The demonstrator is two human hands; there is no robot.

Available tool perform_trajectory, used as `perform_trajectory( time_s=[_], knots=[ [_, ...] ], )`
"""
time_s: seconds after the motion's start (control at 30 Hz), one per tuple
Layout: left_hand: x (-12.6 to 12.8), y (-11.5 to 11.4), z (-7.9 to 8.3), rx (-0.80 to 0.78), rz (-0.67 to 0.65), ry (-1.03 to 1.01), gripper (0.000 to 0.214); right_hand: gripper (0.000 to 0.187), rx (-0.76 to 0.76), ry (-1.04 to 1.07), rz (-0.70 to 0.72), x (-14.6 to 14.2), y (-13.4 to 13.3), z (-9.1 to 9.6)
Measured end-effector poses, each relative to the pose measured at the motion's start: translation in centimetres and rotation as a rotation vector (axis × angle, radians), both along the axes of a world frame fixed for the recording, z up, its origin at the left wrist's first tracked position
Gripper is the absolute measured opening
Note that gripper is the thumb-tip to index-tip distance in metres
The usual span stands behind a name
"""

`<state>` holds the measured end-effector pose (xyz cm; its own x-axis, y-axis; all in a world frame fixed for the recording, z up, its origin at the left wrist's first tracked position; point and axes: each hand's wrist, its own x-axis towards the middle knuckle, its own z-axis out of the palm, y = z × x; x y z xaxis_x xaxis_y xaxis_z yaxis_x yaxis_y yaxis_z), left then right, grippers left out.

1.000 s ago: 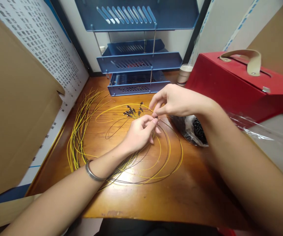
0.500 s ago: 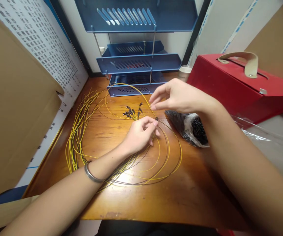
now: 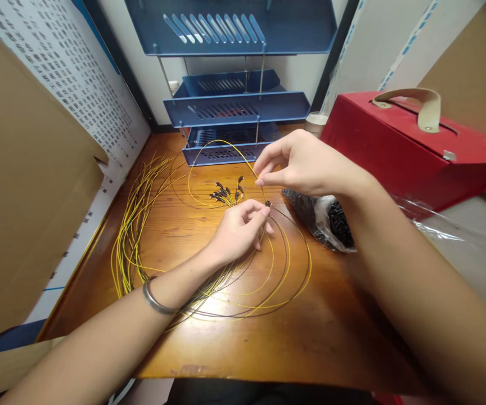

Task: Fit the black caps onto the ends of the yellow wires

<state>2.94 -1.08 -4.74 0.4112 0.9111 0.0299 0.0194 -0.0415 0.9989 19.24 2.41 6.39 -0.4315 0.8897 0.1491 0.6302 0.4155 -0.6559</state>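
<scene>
Both hands pinched shut on one wire.
Left hand (image 3: 240, 228): thumb and forefinger closed on black tip (image 3: 268, 204), at its 2 o'clock. Right hand (image 3: 300, 163): fingertips nearly together on yellow wire (image 3: 218, 140), 11 o'clock from tip; wire loops toward 10. From left hand: tip cluster (image 3: 224, 193) at 11, wire bundle (image 3: 127, 242) at 9, bag (image 3: 323, 216) at 3.

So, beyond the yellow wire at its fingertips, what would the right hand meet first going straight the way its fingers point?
Probably the black wire ends, left of the right hand in the picture. Depth is unclear, though: the hand looks raised and might pass above them.
</scene>
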Motion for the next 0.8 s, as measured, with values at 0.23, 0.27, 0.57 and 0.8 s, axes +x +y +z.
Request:
perform_trajectory(
  time_s=[0.23,0.27,0.57,0.8],
  knots=[
    [0.1,0.0,0.0,0.019,0.018,-0.02,0.022,0.01,-0.122,-0.159,0.052,0.2,0.1,-0.1],
    [0.1,0.0,0.0,0.018,0.015,-0.018,0.022,0.012,-0.137,-0.174,0.051,0.2,0.2,-0.2],
    [0.1,0.0,0.0,0.0,0.013,-0.004,0.021,0.01,0.057,0.03,-0.141,-0.4,-0.3,0.5],
    [0.1,0.0,0.0,0.009,0.03,-0.018,0.023,0.013,-0.06,-0.105,-0.068,0.8,0.1,0.4]
  ],
)
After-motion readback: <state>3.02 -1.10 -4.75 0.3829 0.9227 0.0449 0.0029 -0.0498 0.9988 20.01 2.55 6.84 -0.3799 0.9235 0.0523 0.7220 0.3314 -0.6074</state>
